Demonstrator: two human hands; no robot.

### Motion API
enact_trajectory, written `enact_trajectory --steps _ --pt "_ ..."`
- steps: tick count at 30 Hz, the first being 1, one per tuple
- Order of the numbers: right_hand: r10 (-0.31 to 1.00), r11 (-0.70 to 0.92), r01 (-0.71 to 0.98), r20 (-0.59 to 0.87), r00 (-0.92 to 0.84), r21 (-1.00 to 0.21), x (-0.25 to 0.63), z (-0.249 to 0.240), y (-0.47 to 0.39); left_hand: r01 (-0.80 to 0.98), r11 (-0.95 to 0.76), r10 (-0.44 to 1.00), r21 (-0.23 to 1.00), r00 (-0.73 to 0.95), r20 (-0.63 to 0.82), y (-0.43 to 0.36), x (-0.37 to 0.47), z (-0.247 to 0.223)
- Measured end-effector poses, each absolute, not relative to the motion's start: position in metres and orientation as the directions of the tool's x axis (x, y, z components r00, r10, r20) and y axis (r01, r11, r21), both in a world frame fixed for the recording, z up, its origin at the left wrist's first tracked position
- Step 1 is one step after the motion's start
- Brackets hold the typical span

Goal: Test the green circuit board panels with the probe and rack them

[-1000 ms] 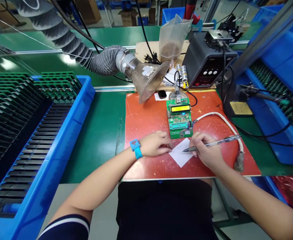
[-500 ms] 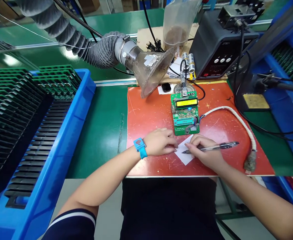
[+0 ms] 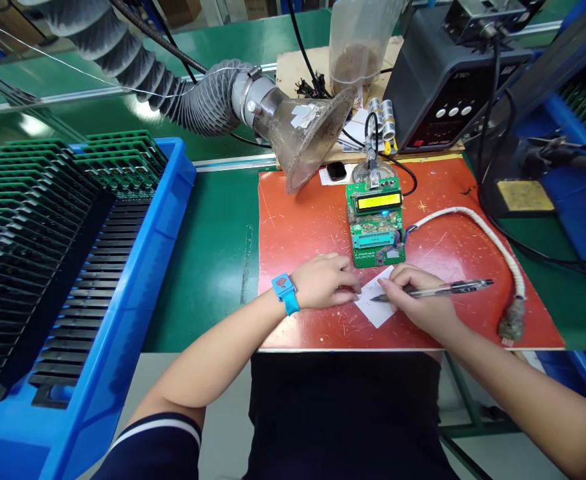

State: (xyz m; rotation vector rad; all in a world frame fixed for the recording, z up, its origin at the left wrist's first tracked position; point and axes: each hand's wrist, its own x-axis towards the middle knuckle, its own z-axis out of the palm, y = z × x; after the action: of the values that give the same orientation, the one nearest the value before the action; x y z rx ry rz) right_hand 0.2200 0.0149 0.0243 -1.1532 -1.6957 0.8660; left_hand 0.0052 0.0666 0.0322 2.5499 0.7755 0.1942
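Observation:
My right hand [image 3: 419, 301] grips a clear pen [image 3: 445, 289], its tip resting on a small white slip of paper [image 3: 379, 305] on the red mat [image 3: 303, 230]. My left hand [image 3: 324, 281], with a blue wristband [image 3: 287, 293], lies flat on the mat and presses the slip's left edge with its fingertips. Just beyond both hands sits a green circuit board [image 3: 377, 225] with a lit yellow display.
A fume hose with a clear funnel [image 3: 307, 133] hangs over the mat's far left. A black soldering station [image 3: 443, 87] stands behind. A white sleeved cable [image 3: 493, 243] curves across the mat's right. A blue crate [image 3: 137, 267] of green boards fills the left.
The view has shifted slightly. My right hand and the pen have edged a little along the slip; my left hand stays pressed on it.

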Motion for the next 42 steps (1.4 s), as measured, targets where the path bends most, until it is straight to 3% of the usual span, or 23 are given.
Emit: enact_trajectory --steps 38,40,42 --pt "0.97 0.241 0.297 0.223 -0.091 -0.924 0.2202 0.0213 0.0153 0.486 -0.719 0.556 0.496 0.831 -0.009 0.067 0.0053 0.0331" --pt "0.984 0.177 0.214 0.169 -0.055 -0.961 0.2207 0.0213 0.0154 0.49 -0.718 0.558 0.495 0.83 -0.013 0.0669 0.0053 0.0327" --pt "0.997 0.075 -0.002 0.075 0.002 -0.997 0.2238 0.0225 0.0177 0.492 -0.718 0.561 0.493 0.828 -0.01 0.0672 0.0052 0.0321"
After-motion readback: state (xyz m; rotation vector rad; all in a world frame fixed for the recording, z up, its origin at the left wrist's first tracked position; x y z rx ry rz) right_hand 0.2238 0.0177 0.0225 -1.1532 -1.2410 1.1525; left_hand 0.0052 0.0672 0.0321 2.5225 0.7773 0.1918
